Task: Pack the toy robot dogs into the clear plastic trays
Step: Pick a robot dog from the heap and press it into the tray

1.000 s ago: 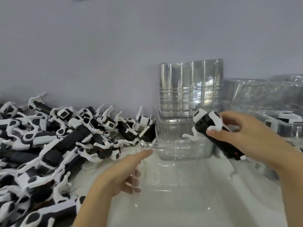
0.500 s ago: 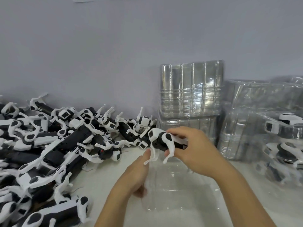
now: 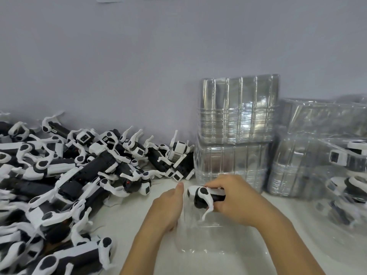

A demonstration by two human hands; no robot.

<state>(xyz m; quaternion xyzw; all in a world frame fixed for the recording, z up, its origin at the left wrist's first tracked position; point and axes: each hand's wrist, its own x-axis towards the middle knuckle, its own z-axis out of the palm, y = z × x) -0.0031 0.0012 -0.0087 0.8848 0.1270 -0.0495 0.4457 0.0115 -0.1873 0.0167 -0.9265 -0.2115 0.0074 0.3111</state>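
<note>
While right hand [image 3: 236,201] grips toy robot dog [image 3: 204,197] over clear tray [image 3: 208,241], left hand [image 3: 168,205] fingers curl round tray's left edge; dog pile [image 3: 65,179] lies left.

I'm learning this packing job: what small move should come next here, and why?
Probably lower the toy dog into the clear tray. The right hand grips it just above the tray, while the left hand steadies the tray's edge.

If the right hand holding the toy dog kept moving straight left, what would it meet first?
Most likely the left hand, which holds the clear tray just left of the toy dog gripped by the right hand. Depth is unclear, though.
</note>
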